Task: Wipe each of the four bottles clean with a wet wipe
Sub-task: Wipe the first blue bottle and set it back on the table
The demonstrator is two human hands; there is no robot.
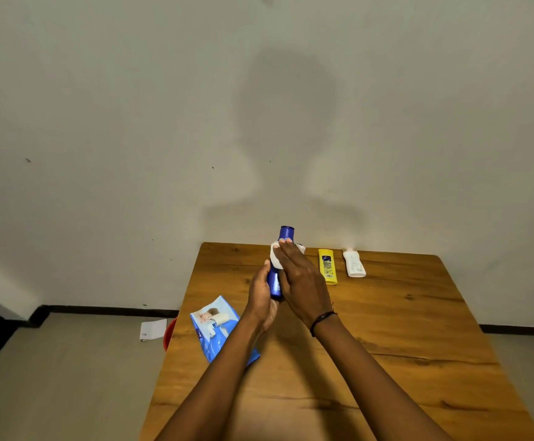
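I have the blue bottle (275,281) lifted off the counter (402,345), tilted with its cap end pointing away from me toward the wall. My left hand (260,300) is clenched around the bottle's lower part, fingers curled behind it. My right hand (297,275) lies with straight fingers along the side of the bottle, pressing the white wipe (275,256) against its upper part just below the cap; that hand is flat and pressing, not curled around anything.

The bottle looks like smooth, stiff plastic, light enough for one hand. With a damp wipe on it I expect it to turn slick, so I judge the low hold near the base the safest place for my grip, leaving the neck and shoulder free for wiping. The wipe is soft and limp and will bunch unless I keep my palm flat on it.

The yellow bottle (327,266) and the white bottle (354,263) lie flat near the far edge, just beside each other but apart. I cannot make out a fourth bottle. The wipe pack (217,329) lies on the counter by my left forearm.
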